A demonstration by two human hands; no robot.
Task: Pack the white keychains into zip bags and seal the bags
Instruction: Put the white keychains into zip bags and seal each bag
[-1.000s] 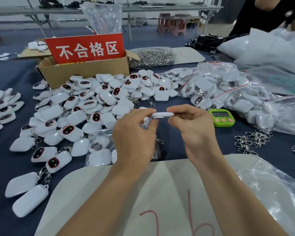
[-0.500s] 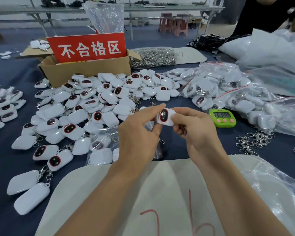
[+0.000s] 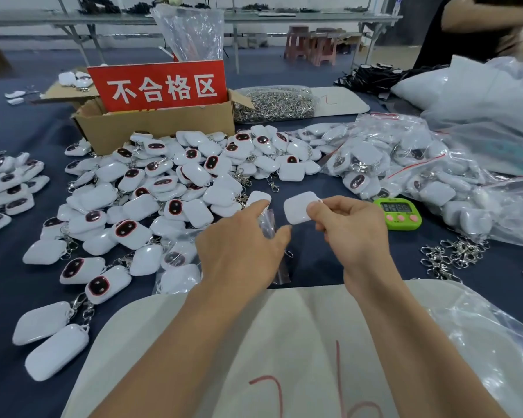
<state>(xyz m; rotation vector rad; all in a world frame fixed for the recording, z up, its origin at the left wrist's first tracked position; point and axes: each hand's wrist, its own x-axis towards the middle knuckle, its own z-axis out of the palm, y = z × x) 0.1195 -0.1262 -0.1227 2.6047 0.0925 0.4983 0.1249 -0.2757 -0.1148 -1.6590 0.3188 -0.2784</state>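
Pinched in the right hand [image 3: 351, 233], one white keychain [image 3: 298, 208] hovers plain side up at mid-table. The left hand [image 3: 242, 245], fingers spread and holding nothing, reaches over a small clear zip bag [image 3: 267, 223]. Filled bags [image 3: 405, 164] heap far right, but a big loose pile [image 3: 163, 188] lies left, so I judge most packing is still to do. The table [image 3: 3, 273] has a dark blue cloth, with a green timer [image 3: 400, 214] and cardboard box [image 3: 151, 128] on it. Long benches [image 3: 284, 16] stand beyond.
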